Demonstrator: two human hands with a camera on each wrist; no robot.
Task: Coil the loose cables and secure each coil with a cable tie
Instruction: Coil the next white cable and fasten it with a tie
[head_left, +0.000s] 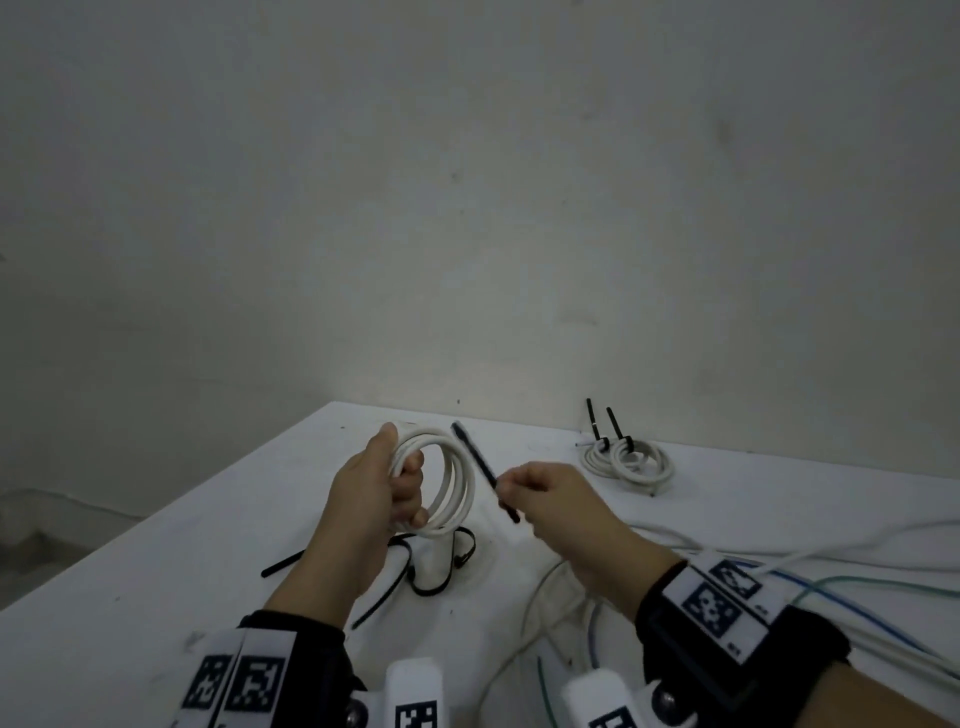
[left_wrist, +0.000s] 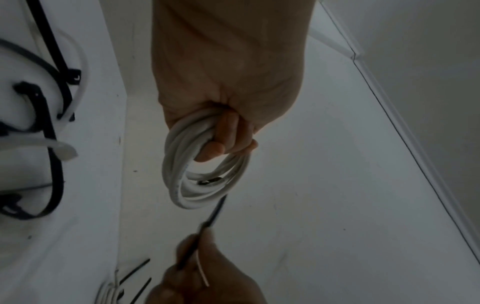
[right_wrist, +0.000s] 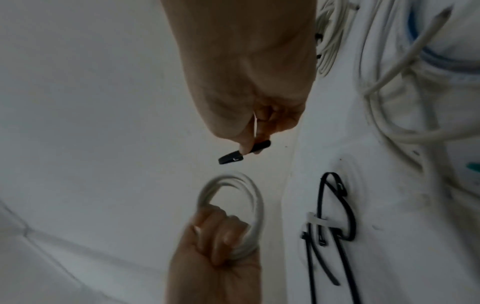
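White cable coil (head_left: 457, 480), a round bundle of several smooth loops, sits low and centre-left in the head view, raised above the white table (head_left: 182, 561). The left hand (head_left: 363, 499) has its fingers curled through the ring and grips it. Just right of the coil, the right hand (head_left: 556, 499) pinches a thin, flat black cable tie (head_left: 483, 470) that slants up toward the coil's rim. Below the coil lie loose black ties (head_left: 415, 566); right of centre rest two tied coils (head_left: 626, 460) with black tie tails standing up; loose cables (head_left: 831, 587), white, blue and green, trail across the lower right.

From the left wrist, the coil (left_wrist: 205, 174) hangs at frame centre from curled fingers (left_wrist: 223, 139), and the tie (left_wrist: 215, 211) points up at its lower edge from the right hand (left_wrist: 207, 277) at the bottom.

From the right wrist, thumb and fingers (right_wrist: 259, 131) pinch the tie (right_wrist: 244, 153) at centre, its blocky head protruding left; the blurred coil (right_wrist: 233, 205) sits below in the left hand (right_wrist: 218, 246).
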